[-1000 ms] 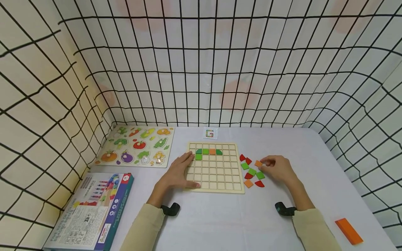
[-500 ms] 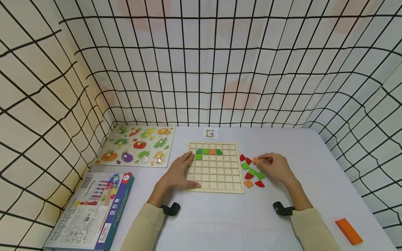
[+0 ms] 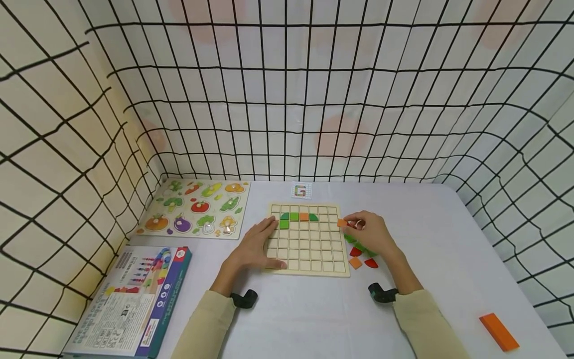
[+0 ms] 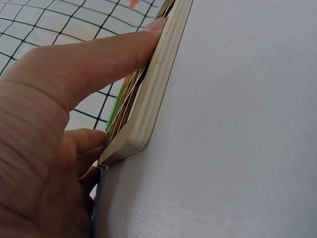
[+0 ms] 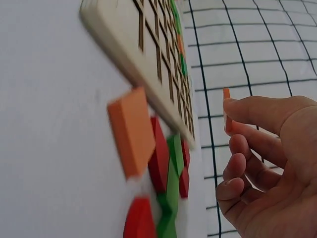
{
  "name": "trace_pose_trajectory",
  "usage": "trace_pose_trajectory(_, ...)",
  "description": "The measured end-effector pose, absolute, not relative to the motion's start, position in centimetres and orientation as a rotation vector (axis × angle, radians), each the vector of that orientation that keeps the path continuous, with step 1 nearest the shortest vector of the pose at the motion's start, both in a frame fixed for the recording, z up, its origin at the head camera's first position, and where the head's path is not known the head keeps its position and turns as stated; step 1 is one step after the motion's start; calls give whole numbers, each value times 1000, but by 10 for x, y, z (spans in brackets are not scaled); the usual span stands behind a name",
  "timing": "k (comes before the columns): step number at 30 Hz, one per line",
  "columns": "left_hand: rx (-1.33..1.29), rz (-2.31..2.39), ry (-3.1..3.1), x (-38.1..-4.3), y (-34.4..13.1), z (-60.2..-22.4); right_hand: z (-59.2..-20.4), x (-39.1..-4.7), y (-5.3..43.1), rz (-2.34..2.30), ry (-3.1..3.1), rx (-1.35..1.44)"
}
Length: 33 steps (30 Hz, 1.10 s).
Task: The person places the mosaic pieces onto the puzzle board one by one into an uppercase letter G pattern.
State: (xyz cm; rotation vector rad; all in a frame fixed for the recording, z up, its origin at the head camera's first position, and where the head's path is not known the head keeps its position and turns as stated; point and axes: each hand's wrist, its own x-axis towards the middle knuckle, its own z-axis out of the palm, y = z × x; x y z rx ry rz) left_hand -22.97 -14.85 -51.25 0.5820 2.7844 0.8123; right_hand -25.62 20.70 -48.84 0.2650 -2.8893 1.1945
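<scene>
A wooden grid board [image 3: 314, 252] lies flat on the table, with green and orange tiles set in its upper rows. My left hand [image 3: 253, 245] rests on the board's left side. Its straight thumb [image 4: 114, 57] lies on the near edge and its fingers touch the left edge. At the board's right edge, my right hand [image 3: 369, 232] pinches an orange square tile [image 3: 342, 223] between thumb and fingertips, raised off the table in the right wrist view. Below that hand lie loose tiles: an orange square [image 3: 355, 263], a red quarter-round tile [image 3: 371, 263] and green ones, partly hidden.
A small pattern card [image 3: 302, 190] sits behind the board. A vegetable puzzle [image 3: 193, 208] and a boxed set [image 3: 130, 304] lie at the left. An orange block [image 3: 499, 331] is at the right front. Black netting [image 3: 314, 104] surrounds the table's back and sides.
My right hand has lifted the orange tile from beside the loose tiles and moved left with it to the board's right edge. The left hand has stayed in place.
</scene>
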Motion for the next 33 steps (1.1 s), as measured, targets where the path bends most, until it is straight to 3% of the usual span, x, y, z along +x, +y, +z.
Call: trace_pose_trajectory(33, 596, 829, 2796, -233, -150, -518, -503, -261, 79, 1386, -2894, 552)
